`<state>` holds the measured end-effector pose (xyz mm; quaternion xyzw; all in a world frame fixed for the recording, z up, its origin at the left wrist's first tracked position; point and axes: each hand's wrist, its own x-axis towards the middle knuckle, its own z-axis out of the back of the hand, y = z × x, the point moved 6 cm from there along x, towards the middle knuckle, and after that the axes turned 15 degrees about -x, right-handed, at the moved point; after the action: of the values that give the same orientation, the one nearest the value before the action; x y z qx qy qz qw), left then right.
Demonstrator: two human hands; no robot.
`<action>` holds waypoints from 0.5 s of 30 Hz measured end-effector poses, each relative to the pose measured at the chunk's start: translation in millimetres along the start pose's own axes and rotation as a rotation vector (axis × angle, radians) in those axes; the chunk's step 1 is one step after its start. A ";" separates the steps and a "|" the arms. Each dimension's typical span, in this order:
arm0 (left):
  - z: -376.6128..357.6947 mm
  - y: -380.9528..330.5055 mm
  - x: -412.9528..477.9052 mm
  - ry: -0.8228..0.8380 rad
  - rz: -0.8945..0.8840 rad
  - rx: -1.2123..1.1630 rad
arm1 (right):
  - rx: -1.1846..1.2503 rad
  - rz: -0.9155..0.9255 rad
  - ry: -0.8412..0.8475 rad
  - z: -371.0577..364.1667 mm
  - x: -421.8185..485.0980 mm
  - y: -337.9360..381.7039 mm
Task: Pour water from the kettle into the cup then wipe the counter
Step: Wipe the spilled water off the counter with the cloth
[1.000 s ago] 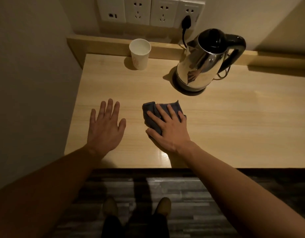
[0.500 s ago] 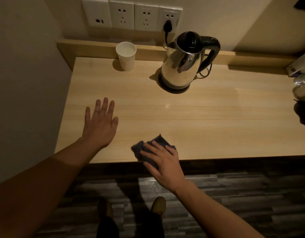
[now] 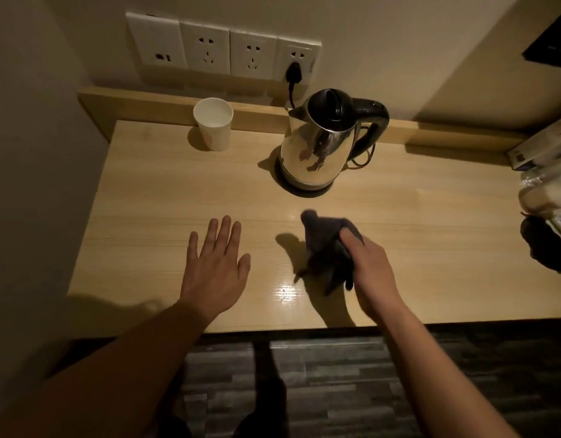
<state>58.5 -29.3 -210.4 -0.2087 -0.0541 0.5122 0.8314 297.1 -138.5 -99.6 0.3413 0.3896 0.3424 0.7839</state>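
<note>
A steel kettle with a black lid and handle stands on its base at the back middle of the light wooden counter. A white paper cup stands upright at the back left, apart from the kettle. My right hand grips a crumpled dark blue cloth, which hangs bunched just over the counter near the front. My left hand lies flat, palm down, fingers spread, on the counter left of the cloth.
A row of wall sockets sits above the counter's raised back ledge; the kettle's plug is in the rightmost one. Boxes and bagged items crowd the right edge. A wall closes the left side. Dark floor lies below the front edge.
My right hand has gone from pressing the cloth flat, back to the front edge, to lifting it bunched in a grip. The left hand stays flat.
</note>
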 end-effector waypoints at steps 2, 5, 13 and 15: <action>-1.9 -0.1 0.3 -0.007 0.004 0.006 | -0.247 0.249 -0.003 -0.9 34.2 25.6; -0.3 -2.3 2.0 -0.007 0.014 0.018 | -0.853 0.446 0.101 -32.1 81.4 23.8; 7.7 -8.3 -4.0 -0.140 -0.094 0.046 | -1.275 0.542 0.004 -49.4 111.3 -3.4; 6.4 -7.9 -3.2 -0.124 -0.081 0.062 | -1.268 0.557 0.040 -50.5 111.6 -9.6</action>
<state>61.6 -33.4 -201.1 -0.1482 -0.0981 0.4915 0.8526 308.6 -40.5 -172.8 -0.1018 0.0264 0.6987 0.7076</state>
